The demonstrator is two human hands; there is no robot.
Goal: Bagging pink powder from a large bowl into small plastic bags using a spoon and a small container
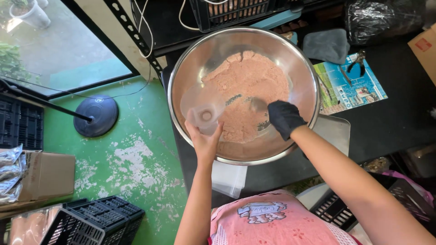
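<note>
We hold a clear plastic bag open in the bare left hand over the steel bowl while the gloved right hand, apparently closed on a scoop, digs into pinkish powder; filling the bag seems next.

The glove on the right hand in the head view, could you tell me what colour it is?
Black: the glove on the right hand shows plainly in the head view.

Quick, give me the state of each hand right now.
Left hand: closed on a clear plastic cup over the steel bowl.
Right hand: black-gloved, closed on a spoon in the pinkish powder.
</note>
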